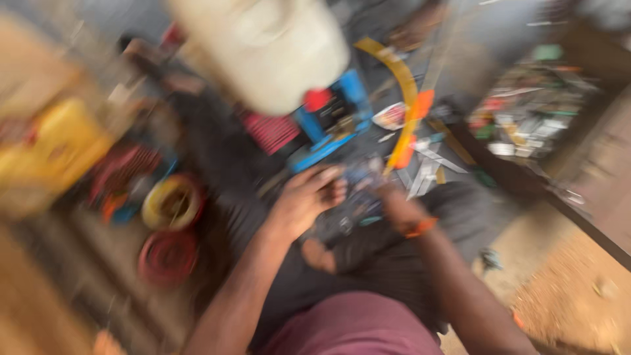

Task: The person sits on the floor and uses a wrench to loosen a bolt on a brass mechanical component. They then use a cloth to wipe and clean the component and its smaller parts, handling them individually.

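One view only: head cam, worn by the person, looks steeply down and a bit fwd over their own arms and lap to a cluttered workshop floor. It sits close to the hands, mid-frame, w/ heavy motion blur; a big pale cream rounded container looms very near at top.

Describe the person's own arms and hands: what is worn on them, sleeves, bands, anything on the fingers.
The picture is badly motion-blurred. Both forearms are bare, with no sleeves showing down to the hands. The left hand shows no glove. An orange band circles the wrist of the right hand. Rings or finer marks cannot be told through the blur.
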